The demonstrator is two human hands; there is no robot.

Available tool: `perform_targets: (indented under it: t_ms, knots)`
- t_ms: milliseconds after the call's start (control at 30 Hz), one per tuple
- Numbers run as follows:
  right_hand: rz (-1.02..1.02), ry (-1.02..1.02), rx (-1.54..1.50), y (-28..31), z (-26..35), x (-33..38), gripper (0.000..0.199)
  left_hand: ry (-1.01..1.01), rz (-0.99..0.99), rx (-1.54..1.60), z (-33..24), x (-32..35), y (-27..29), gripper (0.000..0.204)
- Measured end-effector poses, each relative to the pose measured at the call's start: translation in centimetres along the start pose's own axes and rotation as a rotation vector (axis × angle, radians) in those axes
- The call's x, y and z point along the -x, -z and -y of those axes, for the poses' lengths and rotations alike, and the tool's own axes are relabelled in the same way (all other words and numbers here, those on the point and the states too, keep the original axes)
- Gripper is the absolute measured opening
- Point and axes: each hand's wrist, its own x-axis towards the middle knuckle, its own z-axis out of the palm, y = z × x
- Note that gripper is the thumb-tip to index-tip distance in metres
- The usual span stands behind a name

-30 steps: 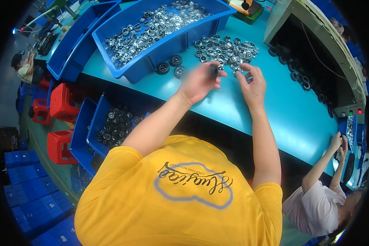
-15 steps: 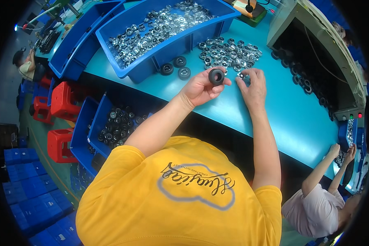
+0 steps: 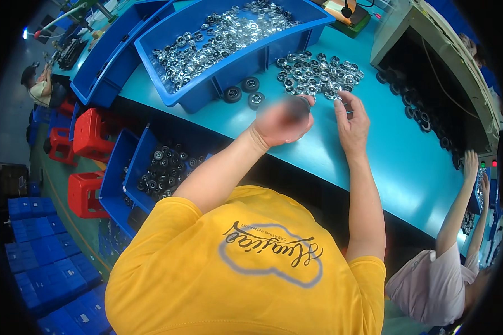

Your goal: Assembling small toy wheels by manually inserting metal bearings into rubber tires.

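since the frame half a second ago, the black tyre in our left hand has turned, so its open hole no longer faces us; the hand looks blurred now, and the co-worker's hands at the right have gone up and away from where they were; our left hand is closed around the tyre, and we hold it above the turquoise table, near the front edge of the clear hubs; our right hand is narrow, thumb and fingers bent toward one hub at the near side of that loose pile; we cannot tell whether the fingertips grip it or only touch it; just beyond our left hand, three black wheels lie together on the table, beside a big blue bin that carries many more clear hubs; to our right, loose black tyres lie in a curved band along the dark mouth of a pale housing; to our left, below the table's edge, a lower blue bin contains finished-looking black wheels, with red stools standing past it
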Motion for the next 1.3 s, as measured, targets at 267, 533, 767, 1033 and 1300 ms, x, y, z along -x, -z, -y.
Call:
perform_targets:
  t_ms: [267, 533, 767, 1033, 1300]
  knots:
    - [0.016, 0.001, 0.011, 0.0, -0.1, 0.0, 0.021, 0.002, 0.045, 0.041, 0.0, 0.0, -1.0, 0.033]
    - [0.014, -0.012, 0.008, 0.0, 0.2, 0.1, 0.02, 0.02, 0.083, 0.083, -0.2, 0.0, -0.6, 0.031]
    - [0.034, 0.009, 0.043, 0.2, 0.4, 0.1, 0.02, -0.013, 0.075, 0.108, -0.2, 0.0, -0.6, 0.027]
    - [0.065, -0.214, -0.347, 0.2, 0.1, 0.0, 0.016, -0.078, -0.064, 0.107, 0.1, -0.4, 0.1, 0.029]
    - [0.325, -0.478, -0.69, 1.3, 1.0, 0.6, 0.014, -0.14, -0.216, -0.123, 0.7, -0.7, 0.4, 0.032]
